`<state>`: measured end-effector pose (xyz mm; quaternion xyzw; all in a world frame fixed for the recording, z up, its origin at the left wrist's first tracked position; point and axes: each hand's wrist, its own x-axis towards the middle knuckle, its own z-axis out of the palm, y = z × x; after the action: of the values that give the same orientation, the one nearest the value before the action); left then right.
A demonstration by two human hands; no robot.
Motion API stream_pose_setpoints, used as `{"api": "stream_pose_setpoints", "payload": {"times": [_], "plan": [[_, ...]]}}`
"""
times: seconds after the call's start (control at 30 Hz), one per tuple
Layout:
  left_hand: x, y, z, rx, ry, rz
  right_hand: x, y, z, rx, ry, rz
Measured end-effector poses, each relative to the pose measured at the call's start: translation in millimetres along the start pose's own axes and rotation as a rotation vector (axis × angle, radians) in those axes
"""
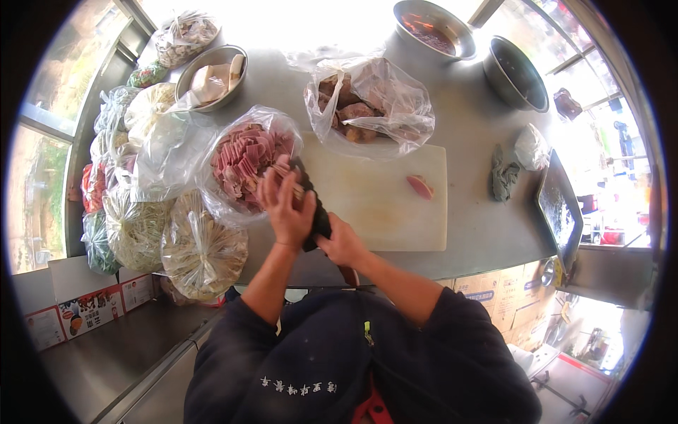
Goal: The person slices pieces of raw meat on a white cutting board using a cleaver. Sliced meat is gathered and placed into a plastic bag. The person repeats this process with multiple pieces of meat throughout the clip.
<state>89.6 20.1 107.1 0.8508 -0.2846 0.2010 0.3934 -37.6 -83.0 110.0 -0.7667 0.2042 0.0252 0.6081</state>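
Observation:
My right hand [342, 244] is closed around a dark-bladed kitchen knife [320, 219], its brown handle end showing below the fist. The blade slants up and left beyond the edge of the white cutting board [381, 219]. Against the blade, my left hand [291, 215] presses a cluster of pink meat slices [281, 167], fingers bent over them. Both hands are beside an open clear plastic bag [296, 127] heaped with sliced meat [244, 159]. One small pink meat piece [420, 187] lies on the board's right side. Behind the board, another plastic bag [402, 99] holds brown meat chunks [357, 113].
Several filled plastic bags [205, 244] crowd the table's left side. A metal bowl [240, 79] with pale blocks stands behind them. Two metal basins [462, 39] are at the back right. A crumpled grey-green cloth [504, 177], a white bag [532, 148] and a dark tray [558, 212] lie at right.

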Motion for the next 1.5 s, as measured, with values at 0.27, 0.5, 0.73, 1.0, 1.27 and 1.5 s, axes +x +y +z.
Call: {"api": "stream_pose_setpoints", "payload": {"times": [0.27,0.5,0.73,1.0,1.27,1.5], "plan": [[65.6,-135.9,-6.3,0.609,-0.313,-0.003,-2.9,-11.0,-2.3,0.468,-0.094,0.303],[57.4,-84.9,-19.7,0.622,-0.409,-0.002,-106.7,51.4,-110.6,0.485,0.178,0.371],[9.8,60.7,69.5,-0.280,-0.658,0.232,-200.8,122.4,-164.9,0.717,0.700,0.405],[-5.1,142.2,221.9,-0.311,-1.035,0.541,-189.1,111.3,-172.1,0.836,0.839,0.412],[-33.5,71.1,113.6,-0.104,-0.821,0.525,-163.0,97.6,-162.2,0.741,0.563,0.376],[-59.7,56.1,19.9,-0.149,-0.739,-0.194,-122.9,85.3,-150.6,0.326,0.294,0.324]]}}
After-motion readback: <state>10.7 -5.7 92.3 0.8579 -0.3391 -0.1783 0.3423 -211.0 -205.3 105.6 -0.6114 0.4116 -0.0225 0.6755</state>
